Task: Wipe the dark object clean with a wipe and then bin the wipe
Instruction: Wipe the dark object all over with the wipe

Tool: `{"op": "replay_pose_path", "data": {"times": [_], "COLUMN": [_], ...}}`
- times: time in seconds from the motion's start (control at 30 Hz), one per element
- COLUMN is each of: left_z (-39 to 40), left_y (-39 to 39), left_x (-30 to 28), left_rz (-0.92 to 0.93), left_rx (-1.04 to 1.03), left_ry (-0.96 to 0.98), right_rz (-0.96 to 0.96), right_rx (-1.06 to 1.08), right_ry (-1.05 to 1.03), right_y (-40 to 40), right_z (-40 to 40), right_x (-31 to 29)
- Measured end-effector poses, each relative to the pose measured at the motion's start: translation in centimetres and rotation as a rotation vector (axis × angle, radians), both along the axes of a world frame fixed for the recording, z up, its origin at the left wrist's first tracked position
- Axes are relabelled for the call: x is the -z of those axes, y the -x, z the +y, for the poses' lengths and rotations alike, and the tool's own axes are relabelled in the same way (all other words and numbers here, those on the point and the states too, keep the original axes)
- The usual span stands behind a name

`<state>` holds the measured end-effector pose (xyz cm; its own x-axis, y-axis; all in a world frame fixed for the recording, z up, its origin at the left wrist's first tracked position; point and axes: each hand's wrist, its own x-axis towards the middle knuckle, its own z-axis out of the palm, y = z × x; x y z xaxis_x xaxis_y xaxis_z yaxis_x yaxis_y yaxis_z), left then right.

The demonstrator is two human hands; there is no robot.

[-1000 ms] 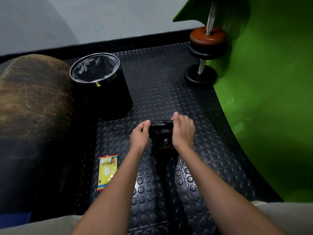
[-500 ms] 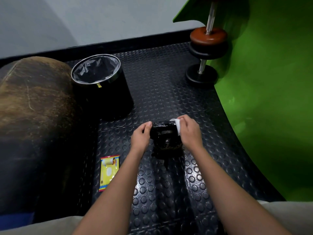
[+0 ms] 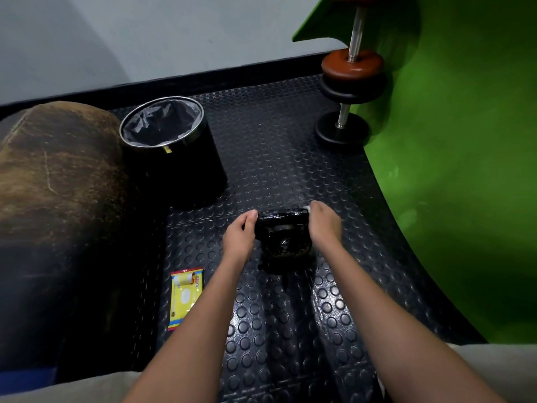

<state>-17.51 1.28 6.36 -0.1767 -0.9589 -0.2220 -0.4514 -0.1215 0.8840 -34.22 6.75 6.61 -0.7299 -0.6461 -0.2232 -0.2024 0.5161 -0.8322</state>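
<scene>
A dark, glossy kettlebell-like object (image 3: 283, 242) stands on the studded black rubber floor in the middle of the view. My left hand (image 3: 239, 231) grips the left end of its handle. My right hand (image 3: 324, 223) is at the handle's right end, closed on a white wipe (image 3: 306, 210) of which only a small corner shows past the fingers. A black bin (image 3: 171, 146) with a chrome rim and a grey liner stands open behind and to the left.
A yellow pack of wipes (image 3: 185, 298) lies flat on the floor left of my left forearm. A large brown padded roll (image 3: 52, 199) fills the left side. A dumbbell (image 3: 350, 82) stands on end against the green curved wall (image 3: 465, 170) at the right.
My right hand has slid with the wipe from over the middle of the handle to its right end. The left hand has kept its hold, and the object has stayed put.
</scene>
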Motion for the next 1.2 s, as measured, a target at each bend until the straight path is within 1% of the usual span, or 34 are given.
{"op": "replay_pose_path", "data": {"times": [0.07,0.13,0.17,0.23,0.33,0.4,0.47,0.53,0.63,0.7,0.77,0.83,0.87,0.9,0.93,1.0,1.07,1.13,1.17,1.2], "left_z": [-0.1,-0.1,-0.1,-0.2,-0.2,-0.2,-0.1,-0.1,-0.1,0.0,0.0,0.0,0.0,0.0,0.0,-0.1,-0.2,-0.3,-0.3,-0.3], "left_y": [0.1,0.0,0.0,-0.2,-0.3,-0.3,-0.3,-0.2,-0.2,-0.1,-0.1,0.0,0.0,0.0,0.1,0.1,0.1,0.1,0.0,0.0], "left_x": [0.1,0.1,0.1,0.1,0.1,0.1,-0.1,-0.1,-0.1,-0.1,-0.1,-0.1,-0.1,-0.1,-0.1,0.1,0.2,0.3,0.2,0.2], "left_rz": [0.003,0.006,0.007,0.007,0.003,0.004,0.008,0.004,0.005,0.005,0.001,-0.002,-0.002,0.001,0.007,0.017,0.017,0.023,0.028,0.031], "left_rx": [-0.008,-0.006,0.000,0.013,0.020,0.016,0.014,0.014,0.015,0.010,0.001,-0.005,-0.005,-0.005,-0.006,-0.011,-0.016,-0.020,-0.019,-0.017], "left_ry": [0.006,0.008,0.009,0.014,0.008,0.002,-0.001,0.000,-0.003,-0.001,-0.002,-0.005,-0.004,-0.003,-0.002,-0.004,0.000,0.010,0.010,0.006], "right_rz": [0.351,0.587,0.654,0.722,0.729,0.632,0.453,0.177,-0.304,-0.594,-0.747,-0.808,-0.798,-0.723,-0.587,-0.229,0.166,0.490,0.589,0.647], "right_rx": [-0.171,-0.278,-0.308,-0.337,-0.369,-0.322,-0.217,-0.100,0.115,0.211,0.243,0.266,0.273,0.278,0.273,0.204,0.039,-0.159,-0.224,-0.267], "right_ry": [0.011,0.064,0.081,0.125,0.177,0.213,0.238,0.218,0.174,0.160,0.136,0.140,0.143,0.129,0.113,0.123,0.137,0.164,0.178,0.191], "right_y": [-1.2,-2.4,-2.9,-3.1,-1.9,-1.1,-0.7,-0.5,-0.3,0.2,0.3,0.1,-0.1,-0.2,-0.4,-1.2,-2.3,-3.5,-3.9,-4.1], "right_z": [-0.3,-0.5,-0.5,-0.4,0.4,0.8,1.2,1.3,1.1,1.3,1.7,1.6,1.3,0.8,0.4,0.0,0.0,0.0,0.0,0.1], "right_x": [0.0,0.4,0.6,0.8,1.4,1.8,1.9,1.8,1.5,1.4,1.2,0.8,0.9,1.1,1.4,1.2,0.4,0.5,0.7,1.0]}}
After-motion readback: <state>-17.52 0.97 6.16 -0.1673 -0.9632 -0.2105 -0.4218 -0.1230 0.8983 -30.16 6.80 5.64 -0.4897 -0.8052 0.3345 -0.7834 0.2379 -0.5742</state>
